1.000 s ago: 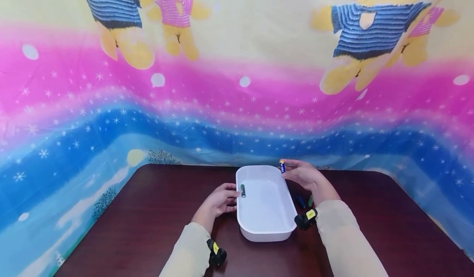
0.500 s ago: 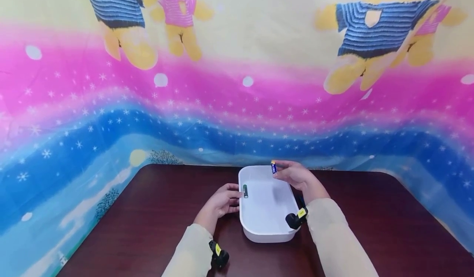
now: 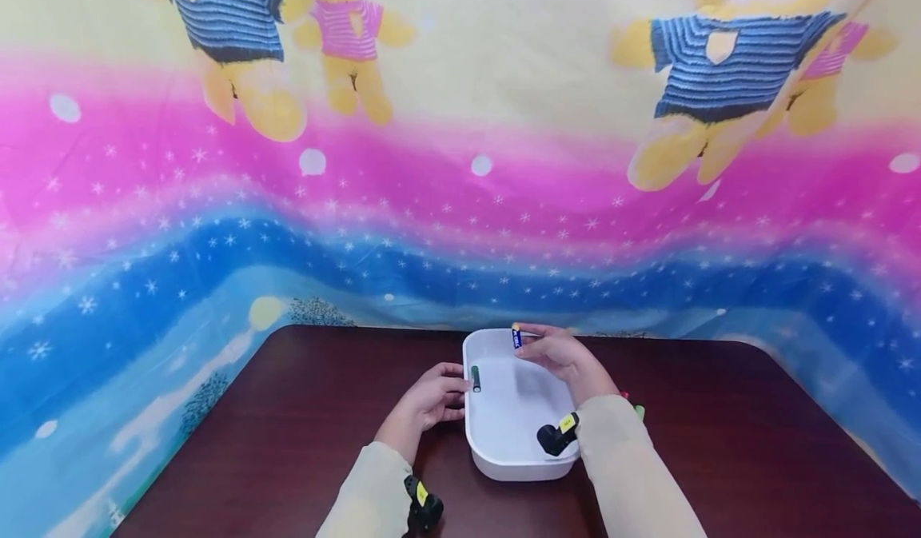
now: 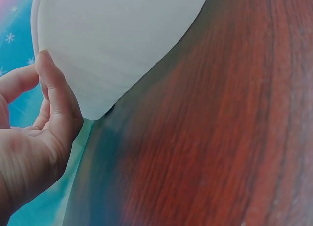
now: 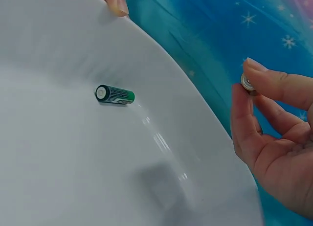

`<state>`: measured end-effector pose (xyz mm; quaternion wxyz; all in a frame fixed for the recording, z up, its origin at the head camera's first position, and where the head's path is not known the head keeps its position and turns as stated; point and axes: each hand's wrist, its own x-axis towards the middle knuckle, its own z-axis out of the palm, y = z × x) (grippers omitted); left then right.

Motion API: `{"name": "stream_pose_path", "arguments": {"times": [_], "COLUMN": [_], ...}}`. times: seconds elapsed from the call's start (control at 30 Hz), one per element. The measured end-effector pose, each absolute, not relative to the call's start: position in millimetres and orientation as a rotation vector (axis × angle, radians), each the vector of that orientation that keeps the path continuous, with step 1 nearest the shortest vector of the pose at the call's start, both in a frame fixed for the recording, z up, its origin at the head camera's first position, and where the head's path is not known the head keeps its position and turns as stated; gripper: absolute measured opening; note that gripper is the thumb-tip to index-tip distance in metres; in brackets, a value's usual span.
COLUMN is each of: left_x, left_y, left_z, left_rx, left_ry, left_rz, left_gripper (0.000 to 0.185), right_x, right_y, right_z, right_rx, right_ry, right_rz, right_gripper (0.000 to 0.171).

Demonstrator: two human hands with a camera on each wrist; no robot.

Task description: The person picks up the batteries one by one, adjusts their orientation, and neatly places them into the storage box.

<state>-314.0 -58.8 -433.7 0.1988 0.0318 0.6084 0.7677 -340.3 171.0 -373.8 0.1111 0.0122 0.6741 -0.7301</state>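
Observation:
A white plastic tray [image 3: 512, 410] stands on the dark wooden table. At its left rim my left hand [image 3: 430, 396] holds the edge, with a fingertip over the rim in the right wrist view. Between thumb and fingers, my right hand [image 3: 561, 356] pinches a blue battery [image 3: 516, 336] with a yellow end, raised over the tray's far part. Only the end of that battery [image 5: 248, 82] shows in the right wrist view. A green battery [image 5: 117, 95] lies on the tray floor near the left wall.
Beside the right sleeve, a small green end [image 3: 639, 412] and a red end [image 3: 624, 395] peek out, mostly hidden. The dark wooden table [image 3: 316, 426] extends around the tray. A printed cloth [image 3: 460, 226] hangs behind it.
My right hand has moved left with the blue battery, from the tray's right rim to over its inside. My left hand stays at the left rim, and the green battery lies still.

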Motion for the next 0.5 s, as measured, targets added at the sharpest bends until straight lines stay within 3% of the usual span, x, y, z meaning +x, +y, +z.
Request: {"name": "stream_pose_path", "arguments": {"times": [0.5], "left_x": [-313.9], "left_y": [-59.0], "left_z": [-431.8], "left_rx": [0.083], "left_ry": [1.702], "left_rz": [2.142], "left_gripper": [0.037], "right_x": [-353.5], "right_y": [155.5], "right_z": [-394.2], "right_rx": [0.081], "right_ry": [2.063], "right_rz": [-2.057], "right_gripper": [0.058]}}
